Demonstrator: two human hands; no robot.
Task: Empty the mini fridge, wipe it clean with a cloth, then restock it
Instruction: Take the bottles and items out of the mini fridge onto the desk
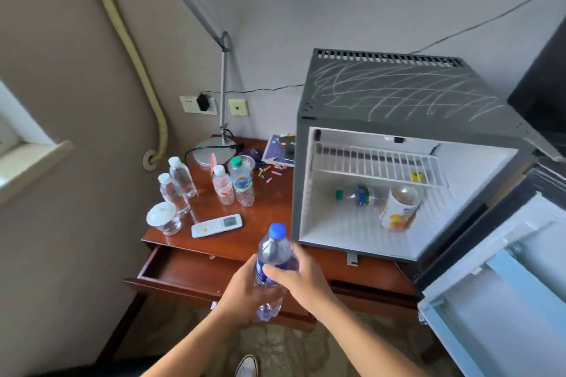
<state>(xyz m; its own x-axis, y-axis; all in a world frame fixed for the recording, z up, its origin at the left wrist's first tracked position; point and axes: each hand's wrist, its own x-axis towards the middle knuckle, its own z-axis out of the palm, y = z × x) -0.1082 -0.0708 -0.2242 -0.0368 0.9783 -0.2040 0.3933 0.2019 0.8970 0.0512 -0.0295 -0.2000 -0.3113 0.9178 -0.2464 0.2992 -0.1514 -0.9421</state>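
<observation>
Head view: both hands meet on one blue-capped water bottle [273,266], held upright in front of the wooden desk [269,223]. The left hand [242,294] cups the lower half from the left, fingers curled round the bottle's back. The right hand [301,275] grips the blue label from the right, its thumb laid across the front.

Just beyond the right hand's fingers and to their right stands the mini fridge [398,95] on the desk, its grey top marked with chalk-like scribbles. Its door [502,294] hangs open well to the right of the right hand. Inside, a white wire shelf [379,162] carries a small yellow object [417,176] too blurred to name. Below the shelf a green-capped bottle [358,195] lies on its side, and beside it a juice bottle with an orange label [398,208] lies with its base toward the camera.

Beyond the left hand's fingers, on the desk, lie a white remote control [216,225] and a lidded glass cup [164,219]. Farther back stand four water bottles: two clear ones [177,187] to the left, then a red-labelled bottle [223,185] touching a green-capped, blue-labelled one [242,184]. Behind them sits a desk lamp [216,148], with small coloured scraps [269,173] scattered near it. Directly left of the left hand, the desk drawer [183,269] is pulled open.
</observation>
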